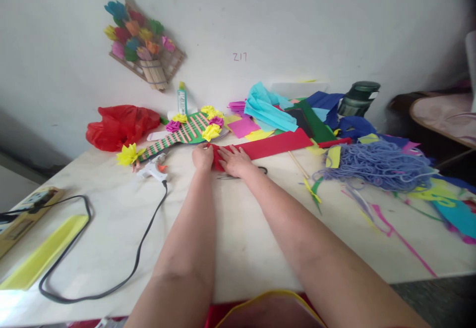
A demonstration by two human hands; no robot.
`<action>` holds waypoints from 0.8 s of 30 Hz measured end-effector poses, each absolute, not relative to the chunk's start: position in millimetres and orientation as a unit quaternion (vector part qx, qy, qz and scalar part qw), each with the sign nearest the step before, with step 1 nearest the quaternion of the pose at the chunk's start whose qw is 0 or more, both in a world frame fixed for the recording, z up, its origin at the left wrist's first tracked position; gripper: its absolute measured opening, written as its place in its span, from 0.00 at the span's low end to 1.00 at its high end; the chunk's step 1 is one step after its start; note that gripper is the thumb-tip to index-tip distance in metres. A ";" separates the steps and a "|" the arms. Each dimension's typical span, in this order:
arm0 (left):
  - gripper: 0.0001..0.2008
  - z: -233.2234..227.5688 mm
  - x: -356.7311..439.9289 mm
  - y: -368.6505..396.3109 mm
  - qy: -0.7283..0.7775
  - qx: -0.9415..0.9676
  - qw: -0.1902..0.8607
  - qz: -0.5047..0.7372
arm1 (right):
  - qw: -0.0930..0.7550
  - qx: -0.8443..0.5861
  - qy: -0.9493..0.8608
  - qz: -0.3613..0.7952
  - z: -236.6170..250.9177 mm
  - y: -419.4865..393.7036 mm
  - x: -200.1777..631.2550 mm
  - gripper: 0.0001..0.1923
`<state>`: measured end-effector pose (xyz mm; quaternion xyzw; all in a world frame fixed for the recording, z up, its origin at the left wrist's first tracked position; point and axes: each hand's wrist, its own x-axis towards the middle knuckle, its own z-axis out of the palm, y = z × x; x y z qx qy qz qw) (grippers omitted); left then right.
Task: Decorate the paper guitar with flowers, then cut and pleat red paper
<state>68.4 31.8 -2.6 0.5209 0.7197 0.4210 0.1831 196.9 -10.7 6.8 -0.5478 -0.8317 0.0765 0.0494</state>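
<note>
Worktable: white top against a pale wall.
Red strip: lies mid-table, running from your hands rightward toward the coloured scraps.
Left hand: your fingers curl at the strip's left end; whether they pinch it, cannot tell.
Right hand: your fingers are spread flat on top of the strip, gripping nothing.
Glue gun: left of your left hand, cord attached.
Purple yarn: heaped at right.
</note>
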 end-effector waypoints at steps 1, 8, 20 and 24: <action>0.18 -3.4 67.6 32.6 0.721 0.520 0.179 0.421 | 0.050 -0.547 -0.832 0.076 6.8 -10.3 196.7 0.30; 0.21 7.8 70.7 20.3 0.751 0.523 0.134 0.381 | 0.053 -0.552 -0.829 0.074 6.8 -10.1 194.7 0.30; 0.19 25.8 80.1 5.8 0.822 0.496 0.119 0.255 | 0.054 -0.543 -0.835 0.070 4.6 -9.9 196.1 0.29; 0.17 23.1 79.7 6.9 0.820 0.503 0.113 0.249 | 0.044 -0.545 -0.834 0.073 6.1 -9.3 195.8 0.28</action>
